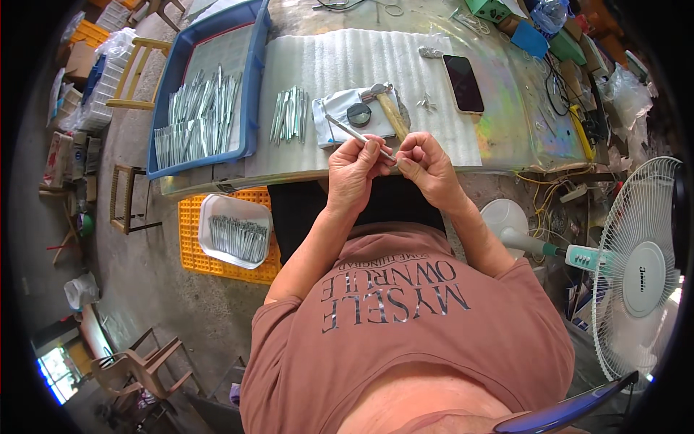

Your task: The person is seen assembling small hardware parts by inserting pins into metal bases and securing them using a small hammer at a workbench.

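Near the table's front edge, my left hand [353, 173] is closed round a slim silvery metal piece [347, 127], which slants from upper left down toward my right hand [428, 172]. The fingers of that hand are pinched together at the piece's lower end; what they hold is too small to make out. Just beyond lies a white packet or cloth [327, 130] bearing a small round dark object [358, 114] and a hammer [391, 114] with a wooden handle. To their left, several slim metal pieces [289, 116] lie side by side on a white foam sheet [347, 54].
A blue tray [250, 137] of similar metal pieces stands at the table's left. Below it, a white tub [205, 235] holds more on an orange crate [189, 253]. A phone [463, 84] and small bits [426, 103] lie right. A fan [640, 278] stands at far right.
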`<state>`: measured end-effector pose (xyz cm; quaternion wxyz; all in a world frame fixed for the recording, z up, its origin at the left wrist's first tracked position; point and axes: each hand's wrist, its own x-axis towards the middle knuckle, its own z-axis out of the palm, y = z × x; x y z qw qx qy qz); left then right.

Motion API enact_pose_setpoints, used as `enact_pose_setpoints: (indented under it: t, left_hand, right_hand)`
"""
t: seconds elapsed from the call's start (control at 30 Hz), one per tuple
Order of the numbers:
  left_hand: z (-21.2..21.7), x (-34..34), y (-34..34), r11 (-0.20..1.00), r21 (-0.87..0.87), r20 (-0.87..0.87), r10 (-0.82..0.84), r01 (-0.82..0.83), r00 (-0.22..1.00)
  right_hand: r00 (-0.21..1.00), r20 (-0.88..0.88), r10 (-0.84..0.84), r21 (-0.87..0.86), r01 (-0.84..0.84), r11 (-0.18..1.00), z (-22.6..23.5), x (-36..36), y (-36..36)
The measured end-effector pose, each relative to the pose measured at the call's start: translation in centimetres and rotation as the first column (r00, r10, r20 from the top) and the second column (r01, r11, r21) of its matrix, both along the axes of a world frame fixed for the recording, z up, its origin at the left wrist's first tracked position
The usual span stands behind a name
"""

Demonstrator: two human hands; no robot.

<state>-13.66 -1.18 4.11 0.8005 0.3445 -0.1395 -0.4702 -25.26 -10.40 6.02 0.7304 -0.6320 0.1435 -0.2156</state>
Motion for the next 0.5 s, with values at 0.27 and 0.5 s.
enact_pose_setpoints:
  t: [0.27,0.5]
  left_hand:
    - [-0.44,0.08,0.15,1.0,0.009,0.038,-0.018,0.017,0.999]
    - [-0.56,-0.03,0.19,1.0,0.022,0.003,-0.002,0.002,1.0]
  right_hand:
    - [0.999,0.03,-0.02,-0.009,0.02,1.0,-0.21,0.07,0.18]
    - [1.0,0.003,0.0,0.018,0.0,1.0,-0.49,-0.03,0.17]
